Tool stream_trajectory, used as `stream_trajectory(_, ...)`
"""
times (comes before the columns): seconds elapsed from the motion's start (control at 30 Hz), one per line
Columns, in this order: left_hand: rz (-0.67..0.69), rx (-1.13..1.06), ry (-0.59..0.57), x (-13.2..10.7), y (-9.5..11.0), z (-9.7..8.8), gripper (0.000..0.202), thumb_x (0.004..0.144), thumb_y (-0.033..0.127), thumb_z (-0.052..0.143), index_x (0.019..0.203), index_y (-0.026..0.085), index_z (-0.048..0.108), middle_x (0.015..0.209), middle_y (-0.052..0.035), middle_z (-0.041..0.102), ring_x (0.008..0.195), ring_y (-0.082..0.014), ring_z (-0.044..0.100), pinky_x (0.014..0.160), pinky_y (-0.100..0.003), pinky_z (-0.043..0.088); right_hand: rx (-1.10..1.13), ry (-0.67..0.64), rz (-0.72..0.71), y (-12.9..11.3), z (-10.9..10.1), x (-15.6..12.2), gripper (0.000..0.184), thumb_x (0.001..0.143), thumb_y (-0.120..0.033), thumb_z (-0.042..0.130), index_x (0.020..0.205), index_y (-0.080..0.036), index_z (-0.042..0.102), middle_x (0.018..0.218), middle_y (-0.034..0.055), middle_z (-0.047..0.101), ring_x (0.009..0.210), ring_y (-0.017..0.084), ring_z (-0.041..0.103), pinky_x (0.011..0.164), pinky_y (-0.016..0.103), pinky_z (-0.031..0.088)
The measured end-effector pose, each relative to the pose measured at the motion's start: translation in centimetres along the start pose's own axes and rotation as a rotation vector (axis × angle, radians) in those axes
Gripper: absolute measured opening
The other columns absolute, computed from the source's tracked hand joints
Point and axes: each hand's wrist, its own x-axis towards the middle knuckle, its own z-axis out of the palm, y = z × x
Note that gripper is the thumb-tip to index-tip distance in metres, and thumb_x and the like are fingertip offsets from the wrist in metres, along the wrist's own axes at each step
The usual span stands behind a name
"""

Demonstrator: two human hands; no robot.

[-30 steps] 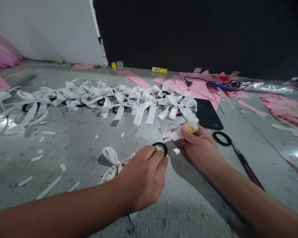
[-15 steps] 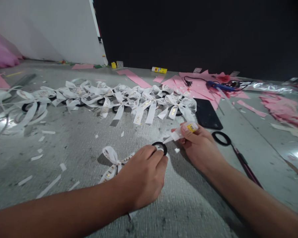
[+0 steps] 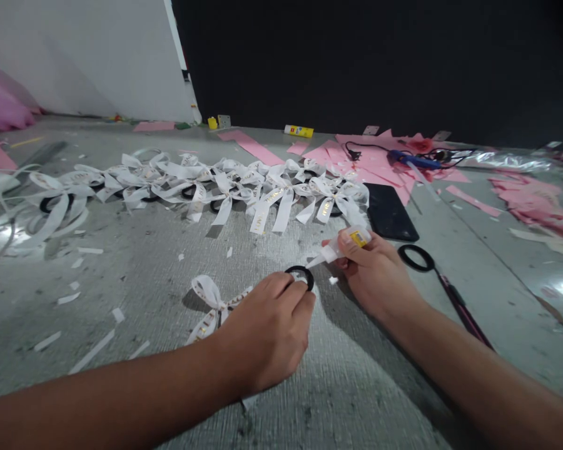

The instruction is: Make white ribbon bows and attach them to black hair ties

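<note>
The left hand pinched a black ring, seemingly steadying it; the right hand held a bottle (nozzle toward the ring).

White ribbons w/ gold txt, yellow bottle label: too sm. to read.

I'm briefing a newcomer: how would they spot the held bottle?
Start at the black panel and come forward past the white ribbon bows. There the right hand holds the bottle, its nozzle pointing toward the black ring in the left hand. Unlike the yellow tube by the panel, it is whitish with only a small yellow patch.
</note>
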Motion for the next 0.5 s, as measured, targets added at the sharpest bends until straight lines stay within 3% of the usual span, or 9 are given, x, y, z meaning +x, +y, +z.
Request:
stream_trajectory(0.2,0.001,-0.009,-0.005,0.05,-0.03,-0.02,0.029,0.09,0.017,0.049,0.116,0.007,0.059,0.114,-0.0172,0.064,0.108,-0.0292,0.058,0.09,-0.047,0.049,-0.024,-0.006,-0.01,0.14,-0.2,0.06,0.033,0.067,-0.041,0.088,0.074,-0.022,0.062,0.07,-0.0005,0.061,0.057,0.014,0.049,0.051,0.028,0.037)
stream_trajectory(0.5,0.002,-0.013,-0.003,0.05,-0.03,-0.06,0.029,0.09,0.017,0.049,0.116,0.007,0.059,0.112,-0.0173,0.065,0.107,-0.029,0.058,0.09,-0.046,0.049,0.022,0.058,-0.002,0.15,0.19,0.06,0.033,0.06,-0.036,0.09,0.071,-0.022,0.063,0.066,-0.0018,0.06,0.056,0.012,0.047,0.05,0.025,0.037)
